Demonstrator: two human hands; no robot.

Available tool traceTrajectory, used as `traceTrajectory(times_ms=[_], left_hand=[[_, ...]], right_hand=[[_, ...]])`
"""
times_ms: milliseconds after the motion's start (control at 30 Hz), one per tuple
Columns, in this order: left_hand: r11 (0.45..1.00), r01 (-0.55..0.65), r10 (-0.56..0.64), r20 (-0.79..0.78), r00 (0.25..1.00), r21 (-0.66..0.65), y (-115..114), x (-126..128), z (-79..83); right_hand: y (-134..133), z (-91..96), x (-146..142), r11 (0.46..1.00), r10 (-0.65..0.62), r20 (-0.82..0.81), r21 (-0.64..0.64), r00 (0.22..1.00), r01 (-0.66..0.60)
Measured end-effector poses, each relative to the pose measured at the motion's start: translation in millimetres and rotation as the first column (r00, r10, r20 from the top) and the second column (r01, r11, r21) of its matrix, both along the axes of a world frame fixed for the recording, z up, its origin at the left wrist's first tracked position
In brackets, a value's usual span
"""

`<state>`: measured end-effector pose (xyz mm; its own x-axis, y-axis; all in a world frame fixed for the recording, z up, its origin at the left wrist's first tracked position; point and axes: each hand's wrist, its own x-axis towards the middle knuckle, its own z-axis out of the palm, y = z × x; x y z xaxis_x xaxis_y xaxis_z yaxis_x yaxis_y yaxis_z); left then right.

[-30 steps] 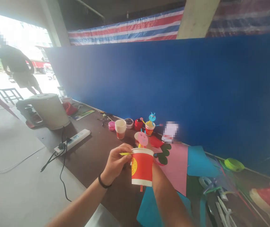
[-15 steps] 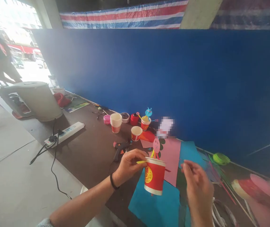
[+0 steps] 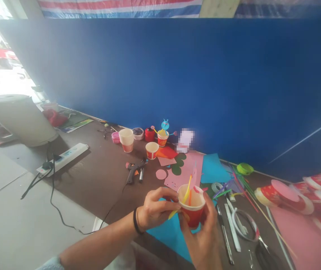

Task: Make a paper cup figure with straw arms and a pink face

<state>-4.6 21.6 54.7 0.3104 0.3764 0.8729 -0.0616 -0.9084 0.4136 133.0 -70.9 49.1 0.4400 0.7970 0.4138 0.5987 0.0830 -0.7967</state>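
A red paper cup (image 3: 193,207) with a cream inside is held low in the middle of the view, its mouth tilted toward me. A yellow strip, an orange strip and a pink piece stick out of it. My left hand (image 3: 157,208) pinches a yellow strip (image 3: 173,214) at the cup's left side. My right hand (image 3: 203,238) wraps around the cup from below and the right. Under both hands lies a blue paper sheet (image 3: 170,234).
On the brown table (image 3: 98,180) lie a glue gun (image 3: 133,168), a stack of paper cups (image 3: 127,139), a single cup (image 3: 151,150), a decorated cup (image 3: 162,137), pink paper (image 3: 185,173), straws (image 3: 241,183), scissors (image 3: 257,243), and a power strip (image 3: 64,156). A blue wall stands behind.
The view has dropped and shifted toward the table. My right hand, free half a second ago, has closed around the cup, and the cup has tilted so its inside shows.
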Motion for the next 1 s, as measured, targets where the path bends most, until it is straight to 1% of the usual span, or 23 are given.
traceTrajectory(times_ms=[133,233,300,367,433,500,633,767,833,900,1000], left_hand=[[0.997,-0.024,0.027,-0.039,0.999,0.070,-1,-8,3.2],[0.996,-0.018,0.023,-0.046,0.999,0.091,-1,-10,1.0],[0.993,-0.032,0.037,-0.043,0.998,0.113,0,-10,-1.6],[0.988,-0.031,0.039,-0.048,0.998,0.151,1,-10,-3.1],[0.982,-0.005,0.018,-0.069,0.997,0.188,2,-10,-2.3],[0.979,0.027,-0.006,-0.103,0.995,0.204,2,-9,0.3],[0.980,0.034,-0.006,-0.144,0.990,0.195,-3,-8,4.0],[0.981,0.042,-0.018,-0.126,0.992,0.188,-7,-6,3.8],[0.979,0.052,-0.029,-0.119,0.992,0.197,-8,-6,4.8],[0.977,0.045,-0.021,-0.119,0.993,0.207,-10,-5,6.9],[0.975,0.046,-0.017,-0.132,0.991,0.219,-11,-5,10.2]], right_hand=[[0,2.1,-8,0.999,-0.011,-0.013,0.031,1.000,0.011],[0,5.2,-9,0.998,-0.031,-0.016,0.046,0.999,0.031],[-2,7.6,-7,0.999,-0.025,-0.038,0.029,0.999,0.026],[-4,9.4,-5,0.999,0.029,-0.105,0.020,0.994,-0.027],[-7,9.7,-3,0.995,0.102,-0.202,0.027,0.974,-0.099],[-8,8.3,-2,0.993,0.120,-0.261,0.027,0.958,-0.117],[-8,3.0,-4,0.999,0.040,-0.286,-0.005,0.957,-0.043],[-6,2.4,-5,1.000,-0.015,-0.317,-0.013,0.948,0.011],[-5,4.6,-5,0.998,-0.055,-0.272,-0.030,0.961,0.048],[-5,7.3,-4,0.994,-0.099,-0.191,-0.059,0.977,0.089],[-5,11.5,-3,0.990,-0.118,-0.125,-0.090,0.985,0.107]])
